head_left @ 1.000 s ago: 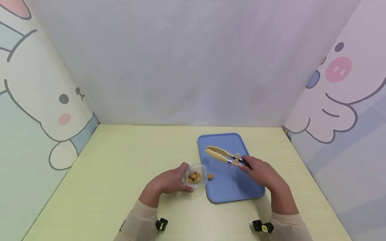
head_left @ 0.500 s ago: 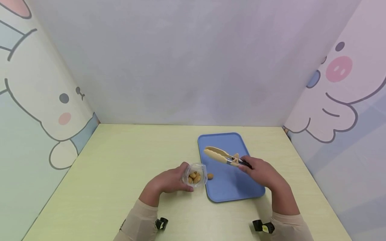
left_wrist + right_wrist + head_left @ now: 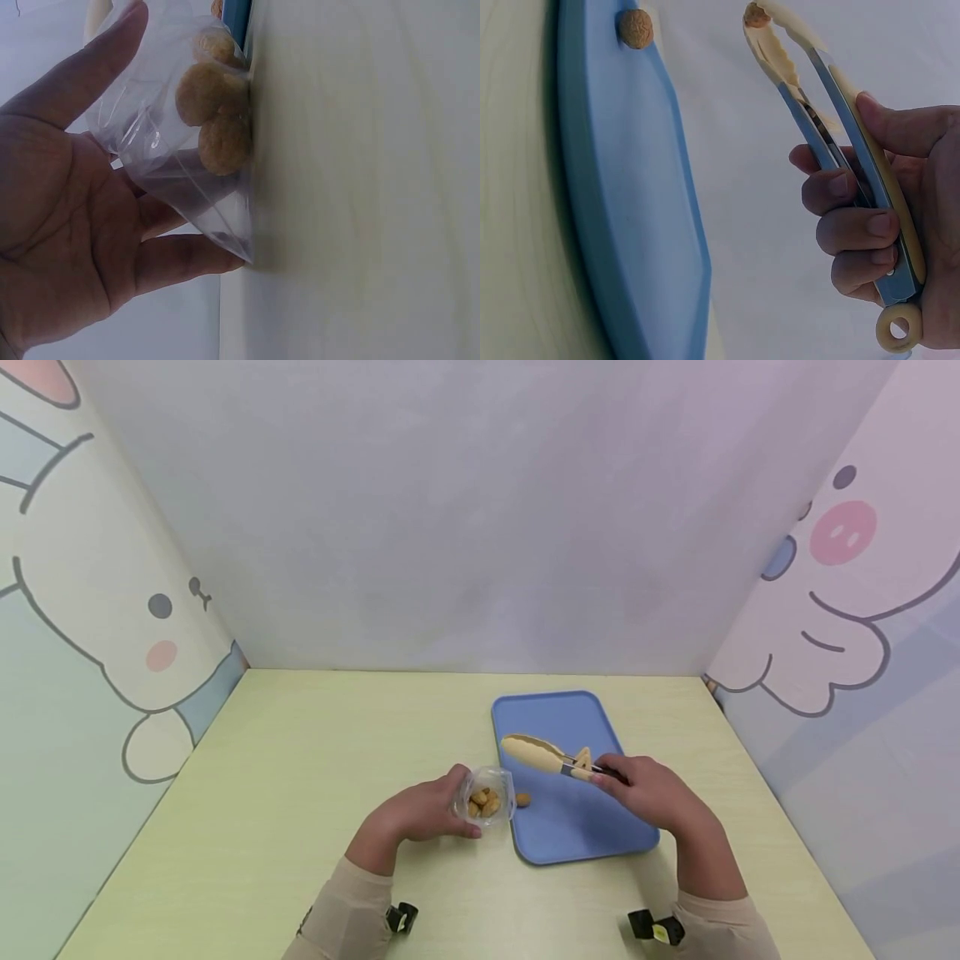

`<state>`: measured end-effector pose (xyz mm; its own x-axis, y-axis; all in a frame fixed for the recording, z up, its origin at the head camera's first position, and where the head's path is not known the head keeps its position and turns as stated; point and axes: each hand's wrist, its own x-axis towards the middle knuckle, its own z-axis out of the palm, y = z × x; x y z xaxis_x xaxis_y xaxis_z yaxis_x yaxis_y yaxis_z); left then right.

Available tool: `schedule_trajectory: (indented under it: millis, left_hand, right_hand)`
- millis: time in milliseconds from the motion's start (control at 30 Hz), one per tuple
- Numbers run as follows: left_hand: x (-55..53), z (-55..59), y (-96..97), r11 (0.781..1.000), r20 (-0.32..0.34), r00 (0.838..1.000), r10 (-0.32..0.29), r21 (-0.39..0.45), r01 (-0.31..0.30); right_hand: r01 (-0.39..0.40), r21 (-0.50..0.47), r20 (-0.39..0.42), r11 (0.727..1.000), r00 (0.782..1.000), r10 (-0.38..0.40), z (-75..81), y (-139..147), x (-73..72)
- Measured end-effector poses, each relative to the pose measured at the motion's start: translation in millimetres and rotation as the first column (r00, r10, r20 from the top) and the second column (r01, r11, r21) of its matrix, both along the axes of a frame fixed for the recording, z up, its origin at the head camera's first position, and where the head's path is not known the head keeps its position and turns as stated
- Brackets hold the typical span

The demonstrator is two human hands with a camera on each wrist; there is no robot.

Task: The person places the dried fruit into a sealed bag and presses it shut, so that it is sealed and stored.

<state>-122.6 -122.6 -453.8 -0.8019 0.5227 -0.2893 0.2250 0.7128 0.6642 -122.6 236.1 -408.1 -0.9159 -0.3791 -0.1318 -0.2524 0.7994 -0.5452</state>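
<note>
My left hand (image 3: pixel 427 808) holds a clear plastic bag (image 3: pixel 504 781), its thumb on one side and fingers on the other. Several walnuts (image 3: pixel 483 802) lie in the bag, which rests on the table beside the tray's left edge. My right hand (image 3: pixel 648 789) grips cream-tipped kitchen tongs (image 3: pixel 534 752) above the blue tray (image 3: pixel 577 835), fingers and thumb wrapped round the arms. In the right wrist view, a walnut (image 3: pixel 756 15) shows between the tong tips. Another walnut (image 3: pixel 522 799) sits on the tray near its left rim, close to the bag's mouth.
The pale wooden table (image 3: pixel 315 735) extends to both sides of the tray. A grey wall (image 3: pixel 480 527) stands behind it, with cartoon-painted walls at left and right. Black wrist straps (image 3: pixel 656 927) are on both sleeves.
The tongs have moved slightly left and down and turned, so their tips now overlap in the head view. My left hand, the bag and the walnut on the tray have stayed put.
</note>
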Motion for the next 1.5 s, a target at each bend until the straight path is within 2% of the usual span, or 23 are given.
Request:
schedule_trajectory:
  millis: [200,767,1233,1500]
  left_hand:
    - [-0.4,-1.2,-0.5,1.000,-0.008,1.000,0.000,-0.003,0.000]
    - [-0.6,-1.7,-1.9,1.000,-0.021,1.000,-0.007,0.004,0.007]
    - [0.2,0.4,-1.9,1.000,-0.025,1.000,-0.013,0.012,0.014]
    - [0.4,1.6,-1.1,1.000,-0.023,1.000,-0.010,0.009,0.010]
  right_hand:
    - [-0.046,-0.003,-0.036,0.999,0.998,0.046,1.1,-2,2.8]
    - [-0.141,0.007,-0.052,0.990,0.989,0.142,2.9,-10,6.4]
    - [-0.158,0.062,-0.056,0.985,0.985,0.162,3.5,-22,9.2]
    - [-0.184,0.021,-0.067,0.983,0.981,0.185,0.6,-20,8.0]
